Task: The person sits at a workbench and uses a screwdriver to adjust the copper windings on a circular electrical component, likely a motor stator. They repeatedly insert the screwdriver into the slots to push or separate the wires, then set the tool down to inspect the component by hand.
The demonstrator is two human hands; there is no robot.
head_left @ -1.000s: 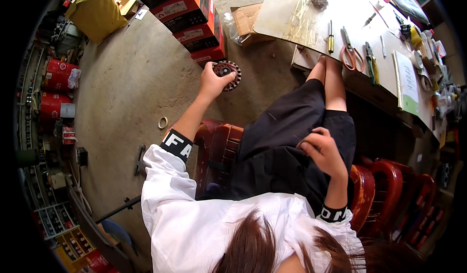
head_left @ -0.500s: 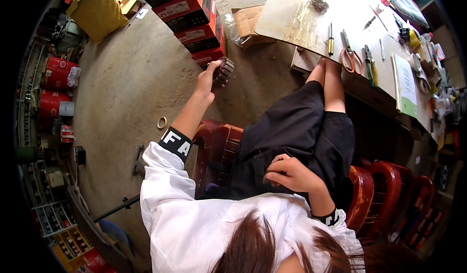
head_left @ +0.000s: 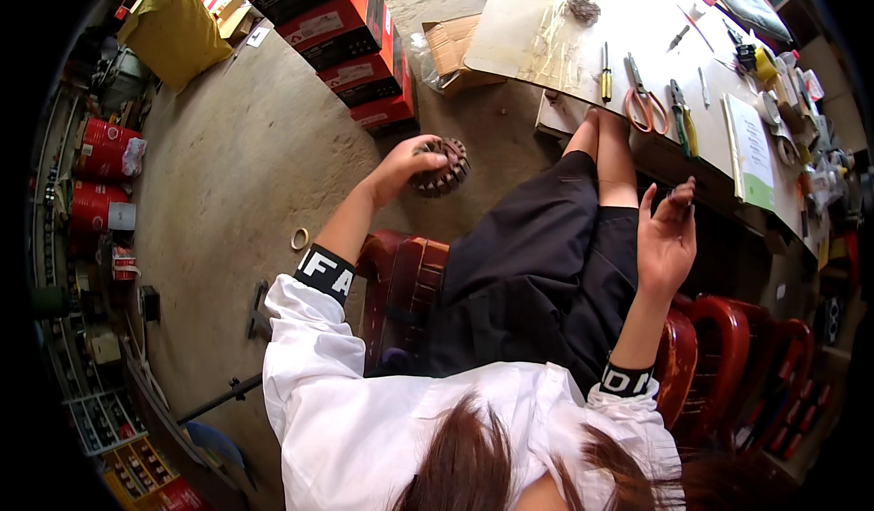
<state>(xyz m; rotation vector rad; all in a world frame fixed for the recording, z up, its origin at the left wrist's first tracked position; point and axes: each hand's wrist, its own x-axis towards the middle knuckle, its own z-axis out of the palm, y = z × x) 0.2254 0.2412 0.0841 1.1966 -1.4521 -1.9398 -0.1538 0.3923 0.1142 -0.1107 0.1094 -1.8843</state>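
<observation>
Work in hand: we see the left hand (head_left: 401, 167) holding a round, dark metal toothed part with coppery slots (head_left: 440, 167), out over the concrete floor (head_left: 237, 174), left of the knees.
Where the part is: in the air at the left fingers (head_left: 421, 147), well apart from the table (head_left: 564, 19), and near the stacked red-and-black cardboard boxes (head_left: 350, 28).
Progress, as we judge it: the part is picked up and in the hand, but not yet on the table; nothing on the table shows it fitted or worked on, so we take most of the job as still open.
Left arm pose: stretched forward and out to the left, elbow nearly straight, white sleeve with a black cuff (head_left: 325, 272) pushed up the forearm.
Left fingers: curled around the rim of the toothed part, gripping it from above.
Right hand (head_left: 666, 238): raised in front of the table edge, palm turned toward us, wrist bent back.
Right fingers (head_left: 678, 197): spread and loose, holding nothing we can see.
On the table near the right hand: orange-handled scissors (head_left: 643, 103), a yellow-handled screwdriver (head_left: 605, 76), green-handled pliers (head_left: 683, 119), a green-edged notebook (head_left: 751, 151).
Seat: red moulded chairs (head_left: 401, 283) in a row under the person.
</observation>
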